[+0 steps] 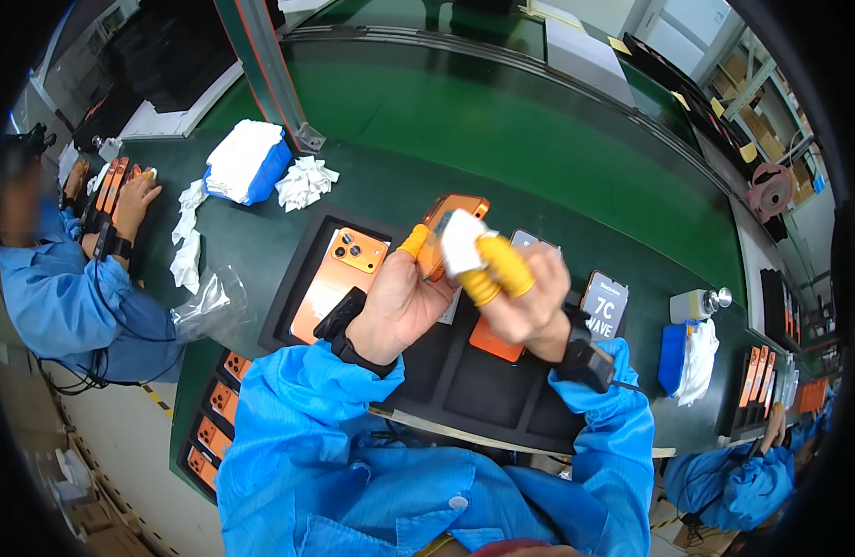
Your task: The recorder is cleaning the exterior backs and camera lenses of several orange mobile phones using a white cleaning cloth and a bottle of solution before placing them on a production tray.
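My left hand point(404, 304) is closed on the edge of an orange phone point(466, 201), held tilted above a black foam tray point(483, 399). A yellow finger cot covers a finger of that hand. My right hand point(531, 302), slightly blurred, pinches a folded white cloth point(462, 243) against the phone's face. It wears yellow finger cots point(507, 265) too. In the tray's left part lies a larger orange phone point(327, 299), camera side up. Below my right hand another orange phone point(494, 342) is partly hidden. A grey-faced phone point(604, 299) sits by my right wrist.
Left of the tray are a blue box point(271, 176) of white cloths, crumpled cloths point(305, 184) and a clear plastic bag point(218, 302). To the right stand a pump bottle point(697, 305) and another blue box point(671, 357). Co-workers in blue sit at both sides. Racked orange phones point(223, 402) lie lower left.
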Demonstrator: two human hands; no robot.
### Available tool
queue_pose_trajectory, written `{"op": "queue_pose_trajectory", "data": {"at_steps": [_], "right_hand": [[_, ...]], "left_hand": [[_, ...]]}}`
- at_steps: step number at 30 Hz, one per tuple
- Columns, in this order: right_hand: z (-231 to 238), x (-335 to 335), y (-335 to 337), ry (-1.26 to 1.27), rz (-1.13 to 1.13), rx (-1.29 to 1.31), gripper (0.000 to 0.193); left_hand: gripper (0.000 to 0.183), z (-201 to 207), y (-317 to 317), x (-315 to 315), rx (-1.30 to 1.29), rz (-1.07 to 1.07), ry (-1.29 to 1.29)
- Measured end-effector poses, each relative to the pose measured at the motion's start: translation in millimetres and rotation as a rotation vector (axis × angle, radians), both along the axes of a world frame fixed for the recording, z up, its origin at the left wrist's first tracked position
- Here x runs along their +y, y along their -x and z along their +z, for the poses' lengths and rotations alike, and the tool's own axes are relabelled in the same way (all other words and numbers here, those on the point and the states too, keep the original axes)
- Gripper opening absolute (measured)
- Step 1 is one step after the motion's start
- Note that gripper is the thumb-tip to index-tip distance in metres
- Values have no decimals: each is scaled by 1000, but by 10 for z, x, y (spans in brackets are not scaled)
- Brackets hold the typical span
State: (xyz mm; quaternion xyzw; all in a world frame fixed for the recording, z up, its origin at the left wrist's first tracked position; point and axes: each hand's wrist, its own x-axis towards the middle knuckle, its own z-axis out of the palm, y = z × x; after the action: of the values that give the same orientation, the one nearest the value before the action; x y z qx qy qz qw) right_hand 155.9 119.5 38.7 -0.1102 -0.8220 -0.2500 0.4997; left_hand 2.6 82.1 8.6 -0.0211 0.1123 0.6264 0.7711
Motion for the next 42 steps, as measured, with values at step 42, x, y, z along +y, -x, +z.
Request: {"op": "queue_pose_trajectory", "data": {"at_steps": [42], "right_hand": [[-369, 280, -153, 451, -129, -28, 37]], "left_hand": [[17, 31, -440, -37, 3029, 339, -219]]}}
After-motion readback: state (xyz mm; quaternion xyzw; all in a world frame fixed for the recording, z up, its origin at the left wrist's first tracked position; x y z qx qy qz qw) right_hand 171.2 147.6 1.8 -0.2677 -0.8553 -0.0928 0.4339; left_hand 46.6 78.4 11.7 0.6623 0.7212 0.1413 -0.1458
